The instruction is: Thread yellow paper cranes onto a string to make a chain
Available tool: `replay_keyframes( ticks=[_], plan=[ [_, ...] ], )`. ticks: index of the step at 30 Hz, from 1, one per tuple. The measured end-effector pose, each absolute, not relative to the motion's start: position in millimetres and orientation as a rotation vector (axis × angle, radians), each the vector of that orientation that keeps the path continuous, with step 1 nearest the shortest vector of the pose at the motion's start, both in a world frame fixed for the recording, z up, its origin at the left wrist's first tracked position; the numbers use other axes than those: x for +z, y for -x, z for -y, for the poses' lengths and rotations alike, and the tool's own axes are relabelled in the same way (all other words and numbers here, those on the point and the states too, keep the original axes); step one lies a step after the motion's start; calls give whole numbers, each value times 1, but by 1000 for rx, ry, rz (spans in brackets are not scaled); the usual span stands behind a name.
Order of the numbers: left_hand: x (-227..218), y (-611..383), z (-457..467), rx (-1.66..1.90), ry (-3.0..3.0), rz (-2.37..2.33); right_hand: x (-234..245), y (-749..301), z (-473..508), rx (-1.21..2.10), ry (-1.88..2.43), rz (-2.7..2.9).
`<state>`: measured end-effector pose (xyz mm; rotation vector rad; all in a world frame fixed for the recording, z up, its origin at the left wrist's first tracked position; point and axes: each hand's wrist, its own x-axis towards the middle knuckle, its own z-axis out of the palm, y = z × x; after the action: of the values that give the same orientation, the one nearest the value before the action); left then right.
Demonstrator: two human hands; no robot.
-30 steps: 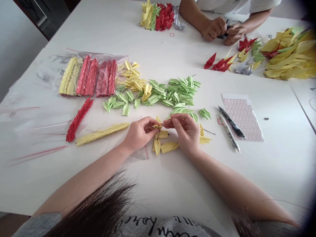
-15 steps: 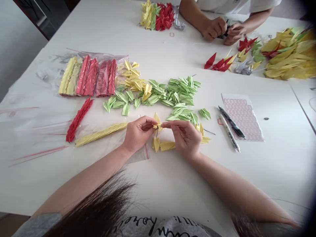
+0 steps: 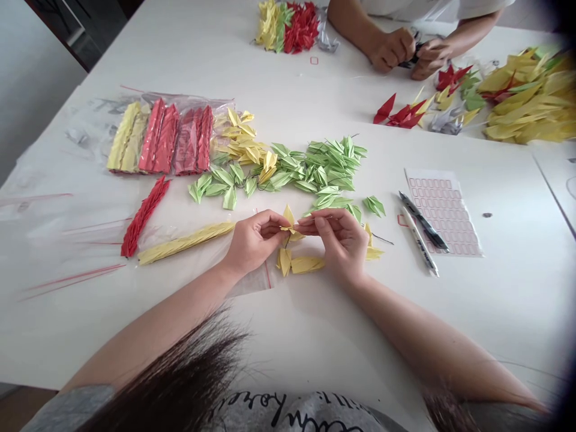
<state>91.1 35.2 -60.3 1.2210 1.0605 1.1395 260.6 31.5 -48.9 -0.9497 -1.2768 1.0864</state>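
At the middle of a white table (image 3: pixel 495 312), the left hand's fingers (image 3: pixel 272 225) are pinching a small yellow origami crane (image 3: pixel 288 228), clamped together on its body just above the tabletop. The right hand's fingers (image 3: pixel 315 221) are pressed together on a fine strand (image 3: pixel 315 218) running toward the crane, though whether it is a needle or stiff thread is too thin to tell. A dark thread (image 3: pixel 287 242) is hanging below the crane. The left hand (image 3: pixel 254 240) and right hand (image 3: pixel 342 245) are nearly meeting around it. Just below them, loose yellow paper cranes (image 3: pixel 285 261) are lying unstrung, with more near the right hand. Beyond, a heap of green paper cranes (image 3: pixel 326 168) is spreading across the table beside a smaller yellow heap (image 3: pixel 238 141). To the left, a strung yellow bundle (image 3: pixel 185 243) and a strung red bundle (image 3: pixel 143 216) are lying finished on clear plastic, and more bundles are packed in a plastic bag (image 3: pixel 159 138). So some lengths are done, while many loose cranes are waiting. On the right, a sheet of red-outlined labels (image 3: pixel 443 213) is lying beside two pens (image 3: pixel 422 234). Across the table, a co-worker's hands (image 3: pixel 405 54) are working over further piles.
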Motion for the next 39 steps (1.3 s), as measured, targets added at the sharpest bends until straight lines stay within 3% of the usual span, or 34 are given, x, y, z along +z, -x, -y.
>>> replay_keyframes(
  ticks=[8, 15, 19, 23, 31, 39],
  plan=[
    [-62, -90, -36, 1095, -1206, -1005, -53, -263, -33, 1004, 961, 1352],
    [-63, -87, -36, 1114, -1322, -996, -51, -273, -35, 214, 626, 1946],
    [-63, -87, -37, 1143, -1353, -981, -47, -273, -38, 33, 556, 2010],
    [-62, -87, -36, 1102, -1327, -979, -51, -272, -35, 197, 687, 1912],
    [-61, -86, -38, 962, -1221, -954, -50, -266, -31, 1002, 967, 1367],
    [-59, -88, -39, 971, -1175, -979, -49, -266, -33, 1139, 1063, 1237]
  ],
)
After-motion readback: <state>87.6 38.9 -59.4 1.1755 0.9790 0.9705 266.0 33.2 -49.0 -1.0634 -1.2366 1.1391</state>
